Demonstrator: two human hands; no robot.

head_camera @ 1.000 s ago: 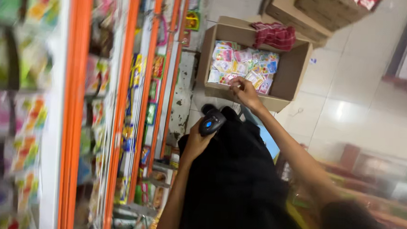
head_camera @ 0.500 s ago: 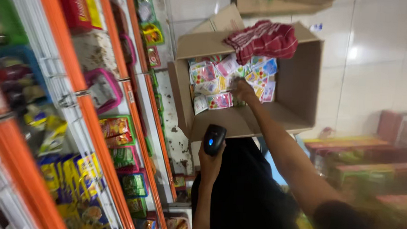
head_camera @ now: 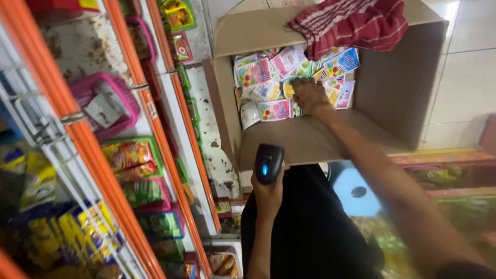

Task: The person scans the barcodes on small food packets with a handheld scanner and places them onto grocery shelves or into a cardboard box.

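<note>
My left hand (head_camera: 268,197) grips a black handheld scanner (head_camera: 269,163) with a small blue light, held just below the front wall of an open cardboard box (head_camera: 301,139). My right hand (head_camera: 310,95) reaches into the box and rests on the colourful snack packets (head_camera: 261,81) piled inside, fingers closed on them. Which packet it holds is hidden under the hand. A red and white striped cloth (head_camera: 356,18) hangs over the far rim of the box.
Orange-edged shop shelves (head_camera: 119,150) run along the left, holding pink and green baskets (head_camera: 107,102) of packaged goods. White floor tiles (head_camera: 479,71) lie to the right. My dark clothing (head_camera: 316,237) fills the lower middle. A blue round object (head_camera: 357,191) sits below the box.
The view has drawn closer to the box and shelves. My right hand has pushed deeper among the packets. The scanner stays in my left hand below the box.
</note>
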